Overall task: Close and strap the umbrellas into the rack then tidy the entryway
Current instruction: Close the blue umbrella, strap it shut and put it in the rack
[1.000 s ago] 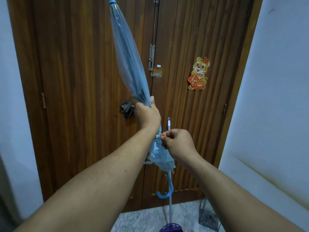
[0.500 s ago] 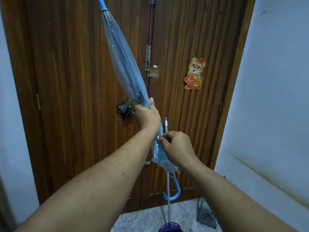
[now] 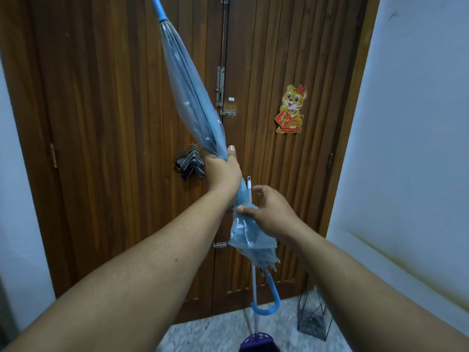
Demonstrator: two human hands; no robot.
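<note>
The closed translucent blue umbrella (image 3: 187,97) runs off the top edge, its tip unseen; the purple broom head (image 3: 257,344) is cropped below.

Only one view, from a camera worn on the head. Looks forward and a bit down, along both bare arms toward the brown wooden door (image 3: 109,123). Very near to the left hand (image 3: 223,171) and right hand (image 3: 271,212), out in front around the middle. Wide enough to catch pale walls on both sides and a strip of floor (image 3: 218,334) at the bottom. No second view to share with.
</note>
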